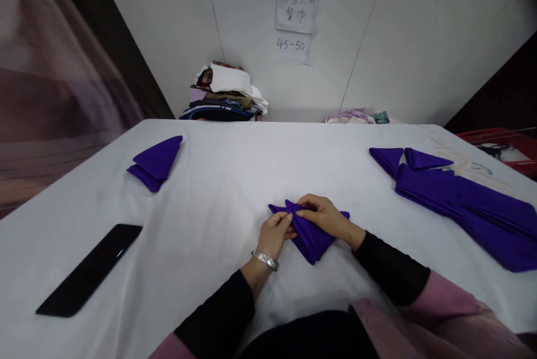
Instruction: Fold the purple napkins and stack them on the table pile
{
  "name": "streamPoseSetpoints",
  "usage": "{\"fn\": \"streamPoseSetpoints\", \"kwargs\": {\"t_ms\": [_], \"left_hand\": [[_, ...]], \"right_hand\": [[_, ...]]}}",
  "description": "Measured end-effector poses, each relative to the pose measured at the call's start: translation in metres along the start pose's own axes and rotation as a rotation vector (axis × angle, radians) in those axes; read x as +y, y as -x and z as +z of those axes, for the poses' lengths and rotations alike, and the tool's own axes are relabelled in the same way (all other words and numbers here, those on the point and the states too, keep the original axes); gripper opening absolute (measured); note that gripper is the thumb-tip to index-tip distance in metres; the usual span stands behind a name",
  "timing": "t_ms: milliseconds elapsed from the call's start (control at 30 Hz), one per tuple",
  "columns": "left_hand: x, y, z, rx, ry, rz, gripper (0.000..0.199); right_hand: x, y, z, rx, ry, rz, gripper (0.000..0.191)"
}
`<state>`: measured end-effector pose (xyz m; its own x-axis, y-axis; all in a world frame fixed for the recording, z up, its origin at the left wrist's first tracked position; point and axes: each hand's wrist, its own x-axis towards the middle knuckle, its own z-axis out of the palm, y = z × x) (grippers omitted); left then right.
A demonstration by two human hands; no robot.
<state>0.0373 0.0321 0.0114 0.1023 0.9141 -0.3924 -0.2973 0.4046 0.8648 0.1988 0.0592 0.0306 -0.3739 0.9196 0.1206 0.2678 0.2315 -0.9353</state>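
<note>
A purple cloth napkin [312, 239], partly folded, lies near the front middle of the white-covered table. Its lower part comes to a point towards me, and small corners stick out at its upper left and right. My left hand [276, 230], with a silver bracelet at the wrist, pinches the napkin's upper left part between thumb and fingers. From the right, my right hand [325, 216] grips the same gathered top, its thumb and fingertips close to my left thumb. Some of the cloth under both hands is hidden.
A folded purple napkin [157, 163] lies at the far left, and several purple cloth pieces [465, 199] lie at the right. A flat black object [90, 272] rests at the left. Piled clothes [226, 93] stand behind the table's far edge [293, 124]; a red basket [499, 138] is beyond its right side.
</note>
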Motion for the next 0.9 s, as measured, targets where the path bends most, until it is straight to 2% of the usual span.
{"fn": "streamPoseSetpoints", "kwargs": {"t_ms": [100, 233, 567, 900], "left_hand": [[-0.002, -0.002, 0.0, 0.018, -0.008, 0.027, 0.031], [-0.003, -0.004, 0.0, 0.026, -0.014, 0.056, 0.031], [-0.005, -0.004, 0.001, 0.03, -0.066, 0.129, 0.024], [-0.008, -0.003, 0.001, 0.012, -0.088, 0.192, 0.019]], "right_hand": [[-0.001, 0.0, -0.001, 0.032, 0.047, -0.04, 0.011], [-0.003, 0.001, -0.002, 0.0, -0.029, -0.087, 0.011], [-0.004, 0.001, -0.001, -0.067, -0.157, -0.02, 0.007], [-0.003, -0.003, 0.011, 0.055, -0.121, 0.026, 0.011]]}}
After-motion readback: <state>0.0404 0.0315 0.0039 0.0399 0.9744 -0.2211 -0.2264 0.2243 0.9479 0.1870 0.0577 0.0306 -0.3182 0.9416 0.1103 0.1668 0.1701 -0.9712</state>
